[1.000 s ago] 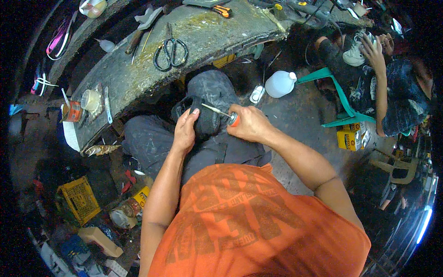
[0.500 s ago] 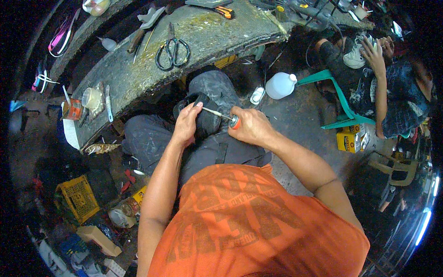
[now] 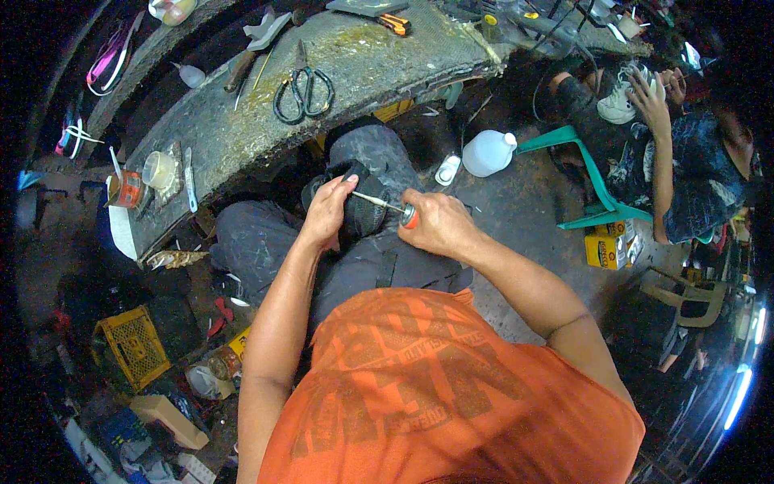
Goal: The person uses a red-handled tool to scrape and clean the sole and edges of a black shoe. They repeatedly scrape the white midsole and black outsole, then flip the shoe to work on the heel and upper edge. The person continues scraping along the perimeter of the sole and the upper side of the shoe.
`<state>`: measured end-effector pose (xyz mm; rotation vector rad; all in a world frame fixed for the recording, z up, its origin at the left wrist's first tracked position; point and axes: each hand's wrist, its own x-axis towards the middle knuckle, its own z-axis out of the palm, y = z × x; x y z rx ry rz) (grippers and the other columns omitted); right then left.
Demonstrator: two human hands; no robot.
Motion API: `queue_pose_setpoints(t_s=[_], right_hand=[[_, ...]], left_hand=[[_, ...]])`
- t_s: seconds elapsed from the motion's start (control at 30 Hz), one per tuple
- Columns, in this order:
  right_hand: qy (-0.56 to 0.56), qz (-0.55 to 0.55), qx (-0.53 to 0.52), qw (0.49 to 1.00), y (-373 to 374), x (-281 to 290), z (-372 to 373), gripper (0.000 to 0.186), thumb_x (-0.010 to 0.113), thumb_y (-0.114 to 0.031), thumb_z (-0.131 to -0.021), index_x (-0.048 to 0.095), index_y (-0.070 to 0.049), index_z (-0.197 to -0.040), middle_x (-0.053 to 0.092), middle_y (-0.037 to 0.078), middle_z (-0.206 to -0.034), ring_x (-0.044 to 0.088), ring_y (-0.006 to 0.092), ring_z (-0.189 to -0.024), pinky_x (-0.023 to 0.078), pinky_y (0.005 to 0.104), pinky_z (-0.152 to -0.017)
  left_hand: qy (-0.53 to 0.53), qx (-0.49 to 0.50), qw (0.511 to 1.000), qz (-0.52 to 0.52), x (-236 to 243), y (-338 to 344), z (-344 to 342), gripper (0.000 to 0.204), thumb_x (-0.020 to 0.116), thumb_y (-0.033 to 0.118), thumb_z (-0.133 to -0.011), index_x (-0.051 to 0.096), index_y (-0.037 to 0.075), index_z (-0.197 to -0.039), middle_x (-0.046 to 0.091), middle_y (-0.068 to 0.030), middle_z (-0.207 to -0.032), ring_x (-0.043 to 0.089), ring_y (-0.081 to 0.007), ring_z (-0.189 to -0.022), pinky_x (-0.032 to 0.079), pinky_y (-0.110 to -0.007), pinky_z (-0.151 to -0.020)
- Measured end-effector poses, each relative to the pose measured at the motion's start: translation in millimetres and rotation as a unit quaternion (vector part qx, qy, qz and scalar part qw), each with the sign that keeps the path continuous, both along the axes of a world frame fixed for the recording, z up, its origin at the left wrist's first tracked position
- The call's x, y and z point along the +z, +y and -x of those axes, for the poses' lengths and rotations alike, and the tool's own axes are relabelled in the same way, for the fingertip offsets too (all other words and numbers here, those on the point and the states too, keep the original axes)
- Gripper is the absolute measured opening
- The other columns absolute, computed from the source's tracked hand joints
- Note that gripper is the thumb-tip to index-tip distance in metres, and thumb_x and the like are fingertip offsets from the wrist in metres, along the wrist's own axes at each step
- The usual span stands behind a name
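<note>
On my lap rests a black shoe (image 3: 364, 219), partly covered by my hands and hard to separate from my dark trousers. My left hand (image 3: 326, 214) is closed on its upper edge, with the thumb near the tip of a thin tool. That tool looks like an awl (image 3: 372, 199), with a pale slim shaft and an orange-and-dark handle. My right hand (image 3: 438, 223) wraps round its handle, the shaft pointing left toward my left thumb. Whether the tip enters the shoe is hidden.
A worn bench (image 3: 242, 133) curves ahead, bearing black-handled scissors (image 3: 303, 95), a cutter (image 3: 395, 23) and a clear cup (image 3: 157, 171). To the right stand a whitish jug (image 3: 488, 153), a small white bottle (image 3: 447, 170) and a green stool (image 3: 592, 173). Another person (image 3: 697, 165) sits beyond, holding a white shoe (image 3: 617, 105).
Both hands keep nearly the same grip and place. The tool's shaft tilts slightly differently, and the whole view has shifted a little.
</note>
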<state>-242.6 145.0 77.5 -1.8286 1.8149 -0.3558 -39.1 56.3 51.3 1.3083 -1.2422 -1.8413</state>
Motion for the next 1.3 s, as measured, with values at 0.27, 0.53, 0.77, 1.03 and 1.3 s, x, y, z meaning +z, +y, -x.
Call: queue_pose_setpoints(t_s=[0.27,0.53,0.77,1.03,1.3], right_hand=[[0.006,0.020,0.022,1.000,2,1,0,0.035,0.075,-0.024,-0.078,0.065,-0.003,-0.104,0.071,0.026,-0.086,0.071,0.0433,-0.083,0.057,0.0520,-0.076],[0.004,0.038,0.036,0.999,3,-4,2,0.034,0.076,-0.024,-0.077,0.065,-0.004,-0.102,0.072,0.024,-0.087,0.071,0.0431,-0.084,0.056,0.0512,-0.076],[-0.200,0.029,-0.140,0.969,7,-17,18,0.033,0.082,-0.026,-0.077,0.066,-0.005,-0.096,0.071,0.013,-0.082,0.070,0.0248,-0.080,0.055,0.0388,-0.075],[-0.319,0.046,-0.178,0.930,5,-15,25,0.025,0.082,-0.016,-0.084,0.063,-0.004,-0.095,0.066,0.002,-0.076,0.064,0.0106,-0.064,0.052,0.0287,-0.058],[-0.364,-0.086,-0.185,0.909,9,-3,23,0.027,0.082,-0.017,-0.084,0.063,-0.004,-0.098,0.065,0.002,-0.074,0.062,0.0092,-0.060,0.051,0.0269,-0.053]], left_hand=[[0.051,-0.042,0.998,-0.020,-14,-10,-2,0.032,0.055,0.030,-0.104,0.068,0.001,-0.109,0.069,0.0000,-0.101,0.059,-0.0098,-0.092,0.046,-0.026,-0.088],[0.061,-0.050,0.996,-0.035,-25,-15,-7,0.035,0.058,0.032,-0.103,0.067,0.002,-0.117,0.069,-0.0003,-0.104,0.061,-0.0107,-0.091,0.050,-0.028,-0.084],[-0.046,-0.284,0.945,0.156,12,-11,-42,0.046,0.075,0.027,-0.093,0.060,0.005,-0.130,0.069,0.0009,-0.103,0.062,-0.0086,-0.087,0.054,-0.029,-0.065],[-0.133,-0.219,0.945,0.201,129,-41,-40,0.023,0.071,0.022,-0.096,0.069,-0.001,-0.102,0.066,0.0034,-0.085,0.057,-0.0070,-0.076,0.051,-0.030,-0.069],[-0.249,-0.378,0.890,0.043,75,-47,-9,0.030,0.077,0.029,-0.089,0.071,0.000,-0.085,0.069,-0.0038,-0.075,0.061,-0.0120,-0.066,0.051,-0.034,-0.061]])
